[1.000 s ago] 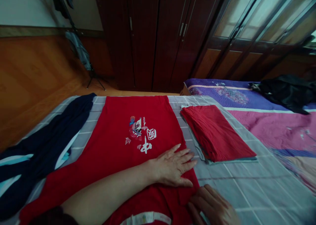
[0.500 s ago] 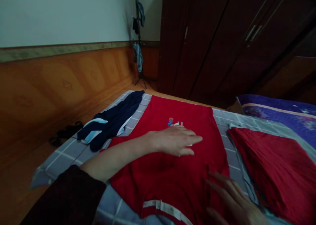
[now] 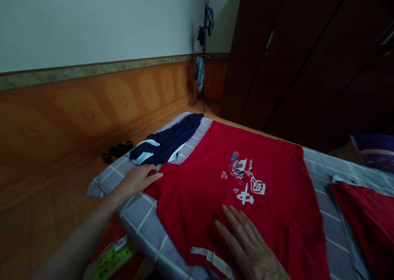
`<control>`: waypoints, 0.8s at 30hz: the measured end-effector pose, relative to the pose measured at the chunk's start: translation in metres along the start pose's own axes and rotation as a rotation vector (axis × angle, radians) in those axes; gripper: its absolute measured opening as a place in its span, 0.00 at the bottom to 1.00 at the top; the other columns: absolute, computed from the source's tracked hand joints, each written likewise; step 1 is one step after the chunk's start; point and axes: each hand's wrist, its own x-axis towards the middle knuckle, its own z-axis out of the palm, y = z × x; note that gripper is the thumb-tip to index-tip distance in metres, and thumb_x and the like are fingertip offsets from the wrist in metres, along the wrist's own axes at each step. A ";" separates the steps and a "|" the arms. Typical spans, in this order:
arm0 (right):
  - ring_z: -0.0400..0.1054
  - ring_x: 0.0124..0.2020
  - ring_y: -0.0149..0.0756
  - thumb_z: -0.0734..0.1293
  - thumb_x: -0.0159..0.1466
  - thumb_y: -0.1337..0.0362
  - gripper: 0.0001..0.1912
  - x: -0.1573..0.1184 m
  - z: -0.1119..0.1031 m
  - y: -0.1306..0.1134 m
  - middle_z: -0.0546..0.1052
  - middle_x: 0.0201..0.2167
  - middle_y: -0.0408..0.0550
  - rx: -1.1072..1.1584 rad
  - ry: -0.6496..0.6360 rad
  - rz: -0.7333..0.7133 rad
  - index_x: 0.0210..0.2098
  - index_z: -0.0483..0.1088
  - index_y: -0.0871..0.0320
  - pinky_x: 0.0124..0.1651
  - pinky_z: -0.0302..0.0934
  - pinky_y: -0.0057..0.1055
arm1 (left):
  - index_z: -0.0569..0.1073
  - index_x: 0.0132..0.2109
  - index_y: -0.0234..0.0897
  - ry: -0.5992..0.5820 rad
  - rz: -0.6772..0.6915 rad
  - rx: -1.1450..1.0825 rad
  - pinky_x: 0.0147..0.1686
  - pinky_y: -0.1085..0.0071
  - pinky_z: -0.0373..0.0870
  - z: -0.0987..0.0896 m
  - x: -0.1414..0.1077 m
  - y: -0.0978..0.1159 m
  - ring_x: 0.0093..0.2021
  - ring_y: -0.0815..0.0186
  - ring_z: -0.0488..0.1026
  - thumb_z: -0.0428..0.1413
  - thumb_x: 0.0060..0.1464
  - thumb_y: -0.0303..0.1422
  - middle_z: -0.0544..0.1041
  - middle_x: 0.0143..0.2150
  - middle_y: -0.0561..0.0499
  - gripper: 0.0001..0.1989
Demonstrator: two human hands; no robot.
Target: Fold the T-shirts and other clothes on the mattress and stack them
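Observation:
A red T-shirt [image 3: 197,194] lies spread on a grey checked sheet [image 3: 140,214], its neckline towards me and a white and coloured print on its chest. At the sleeve on the left, my left hand [image 3: 138,182] has its fingers and thumb closed on the fabric edge. My right hand [image 3: 250,247] rests flat near the collar, fingers stretched out and holding nothing. Beyond my left hand is a dark navy garment [image 3: 172,138] with light blue trim. Another red garment [image 3: 366,218] lies folded on the right.
Below the bed's left edge is a green power strip [image 3: 112,259]. Black shoes [image 3: 118,151] are on the wooden floor beside the bed. A coat stand [image 3: 204,46] occupies the far corner, next to a dark wardrobe [image 3: 286,67]. Purple bedding [image 3: 375,151] shows at right.
My left hand has moved from the shirt's chest to its left sleeve, uncovering the print. My right hand has shifted left across the shirt towards the collar. The view has turned left.

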 end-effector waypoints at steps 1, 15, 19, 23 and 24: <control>0.61 0.58 0.49 0.63 0.61 0.49 0.34 0.010 0.000 -0.003 0.65 0.59 0.56 0.011 -0.016 -0.035 0.62 0.57 0.56 0.51 0.65 0.42 | 0.73 0.41 0.39 0.018 -0.022 -0.002 0.40 0.68 0.64 0.005 -0.004 0.001 0.43 0.55 0.73 0.48 0.56 0.51 0.77 0.41 0.46 0.21; 0.70 0.47 0.35 0.64 0.62 0.67 0.03 0.023 0.078 -0.033 0.76 0.46 0.46 0.321 0.171 0.006 0.33 0.71 0.55 0.49 0.65 0.29 | 0.66 0.37 0.36 0.004 -0.222 -1.048 0.28 0.74 0.63 0.011 -0.011 0.004 0.27 0.69 0.69 0.60 0.46 0.46 0.72 0.30 0.55 0.19; 0.71 0.43 0.32 0.63 0.62 0.70 0.04 0.024 0.072 -0.034 0.77 0.42 0.46 0.426 0.239 0.055 0.33 0.70 0.57 0.47 0.65 0.26 | 0.67 0.42 0.36 -0.041 -0.223 -1.060 0.29 0.74 0.65 0.011 -0.006 -0.006 0.29 0.68 0.71 0.62 0.44 0.40 0.75 0.34 0.54 0.20; 0.69 0.47 0.35 0.63 0.62 0.69 0.05 0.027 0.070 -0.035 0.77 0.43 0.45 0.354 0.244 -0.025 0.30 0.69 0.57 0.50 0.64 0.29 | 0.68 0.49 0.37 -0.089 -0.186 -0.909 0.35 0.70 0.69 0.015 -0.001 -0.013 0.39 0.60 0.74 0.61 0.45 0.42 0.76 0.42 0.49 0.25; 0.69 0.48 0.35 0.63 0.63 0.69 0.06 0.027 0.070 -0.035 0.77 0.44 0.45 0.339 0.218 -0.035 0.30 0.70 0.56 0.51 0.63 0.29 | 0.68 0.50 0.36 -0.060 -0.170 -0.874 0.38 0.68 0.69 0.017 0.000 -0.012 0.42 0.59 0.74 0.61 0.45 0.42 0.75 0.45 0.48 0.26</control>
